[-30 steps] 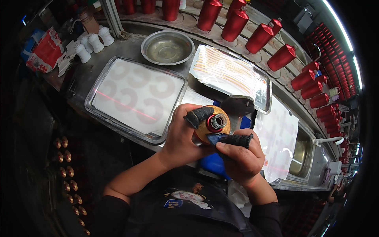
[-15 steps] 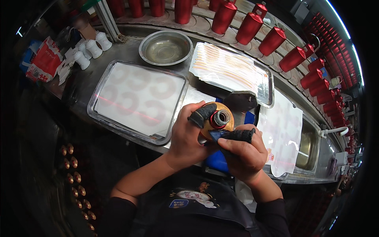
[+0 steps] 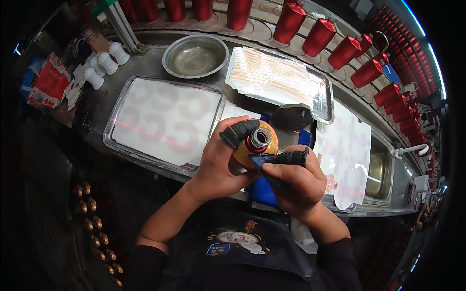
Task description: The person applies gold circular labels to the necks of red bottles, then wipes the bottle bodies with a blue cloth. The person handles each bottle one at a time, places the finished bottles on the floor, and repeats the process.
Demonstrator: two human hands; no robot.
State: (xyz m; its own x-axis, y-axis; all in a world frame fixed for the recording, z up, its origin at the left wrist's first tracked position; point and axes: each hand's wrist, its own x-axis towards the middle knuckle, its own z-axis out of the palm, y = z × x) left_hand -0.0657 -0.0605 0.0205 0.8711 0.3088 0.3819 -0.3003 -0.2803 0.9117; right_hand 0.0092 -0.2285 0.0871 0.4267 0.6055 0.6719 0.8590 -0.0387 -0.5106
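Upright in front of me is a bottle with a gold shoulder [image 3: 241, 156], a red neck ring and an uncapped threaded mouth. My left hand [image 3: 213, 162] is wrapped round its side, with a black finger sleeve over one finger. In my right hand [image 3: 297, 183], which also wears a black finger sleeve, a small blue flat scraper [image 3: 258, 159] is pinched. The scraper's edge touches the near side of the gold shoulder. The bottle's lower body is hidden beneath my hands. Just beyond it stands a dark angular block [image 3: 291, 117].
A metal tray [image 3: 110, 138] holds a white sheet with faint curved shapes. Behind are a steel bowl [image 3: 167, 60] and sheets of orange strips [image 3: 269, 75]. Another white sheet [image 3: 342, 145] lies beside the sink [image 3: 380, 182]. Red bottles [image 3: 290, 22] stand on a curved conveyor.
The red bottles on the conveyor have shifted right. My view has turned slightly, so hands and bottle appear a little farther left. The scraper still rests against the bottle's shoulder.
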